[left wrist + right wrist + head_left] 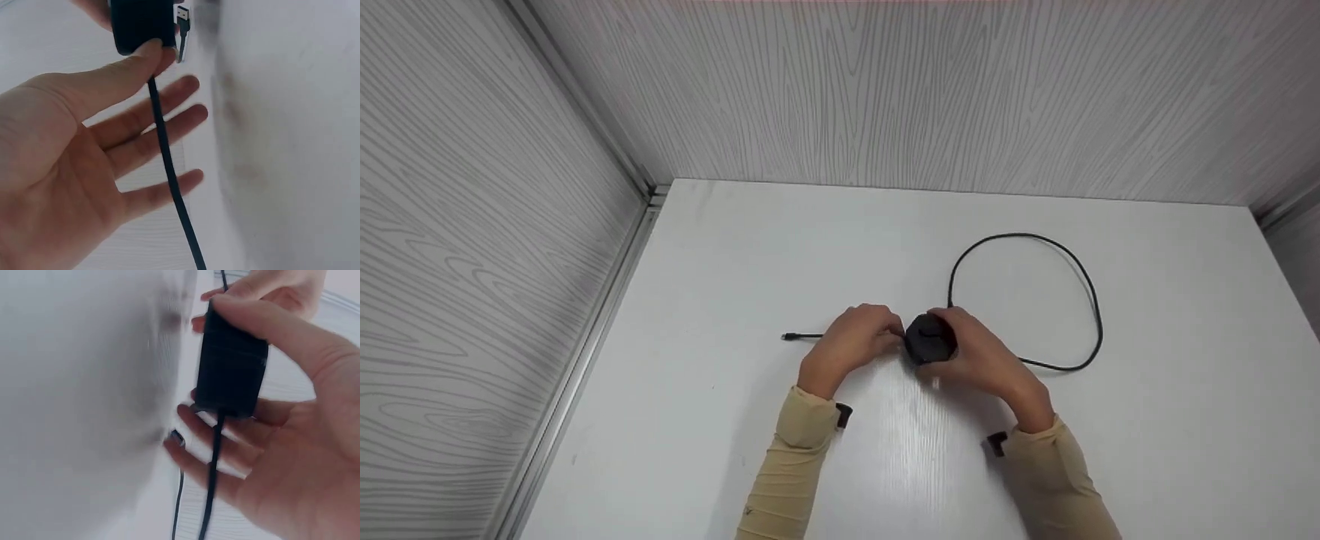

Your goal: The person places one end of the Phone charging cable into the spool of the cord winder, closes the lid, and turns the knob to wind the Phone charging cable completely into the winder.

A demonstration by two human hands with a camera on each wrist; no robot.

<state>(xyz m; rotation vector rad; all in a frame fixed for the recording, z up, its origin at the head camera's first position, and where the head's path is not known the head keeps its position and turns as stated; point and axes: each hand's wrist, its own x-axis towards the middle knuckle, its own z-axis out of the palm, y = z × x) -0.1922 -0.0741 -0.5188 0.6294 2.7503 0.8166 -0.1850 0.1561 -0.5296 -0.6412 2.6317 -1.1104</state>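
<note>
A small black box (926, 341) with cables coming out of it is held just above the white table. My right hand (979, 356) grips it from the right, thumb on the near side and fingertips at the far edge. On its left, my left hand (851, 341) pinches the black cable (163, 135) with thumb and index finger where it meets the box; the other fingers are spread. Past the left hand pokes a cable end with a plug (790, 337). In the left wrist view a USB plug (183, 14) shows beyond the box.
A long black cable loop (1099, 315) lies on the table (720, 255) to the right, running from the box's far side round to behind the right hand. Pale wood-grain panels (885, 90) stand at the back and left, with a metal rail (585, 360) along the left edge.
</note>
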